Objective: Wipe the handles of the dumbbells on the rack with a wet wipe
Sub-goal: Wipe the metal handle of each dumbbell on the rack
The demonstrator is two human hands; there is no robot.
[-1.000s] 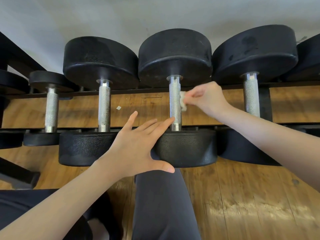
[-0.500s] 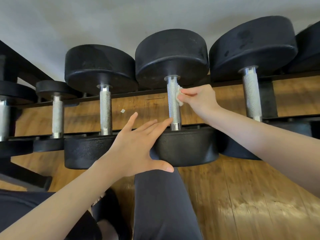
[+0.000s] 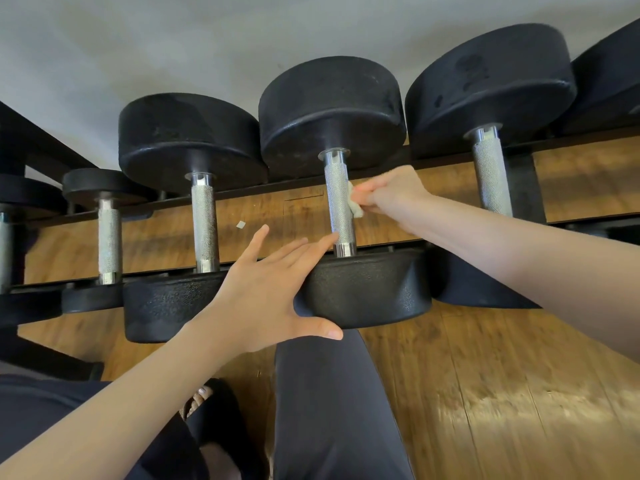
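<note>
Black dumbbells with knurled steel handles lie in a row on a black rack (image 3: 381, 244). My right hand (image 3: 388, 195) pinches a small white wet wipe (image 3: 354, 206) against the right side of the middle dumbbell's handle (image 3: 340, 206). My left hand (image 3: 266, 289) lies flat with straight fingers on the near head (image 3: 370, 289) of that dumbbell, thumb under its front edge. Other handles stand to the left (image 3: 204, 226) (image 3: 109, 237) and to the right (image 3: 491, 178).
A wooden floor (image 3: 485, 393) shows beneath and in front of the rack. My dark-trousered leg (image 3: 332, 410) and a sandalled foot (image 3: 204, 403) are below the dumbbells. A grey wall (image 3: 242, 36) is behind. A small white scrap (image 3: 240, 224) lies on the floor under the rack.
My right hand and the wipe have moved along the middle handle, up towards the far head and then back down to its middle. The left hand kept its place on the near head.
</note>
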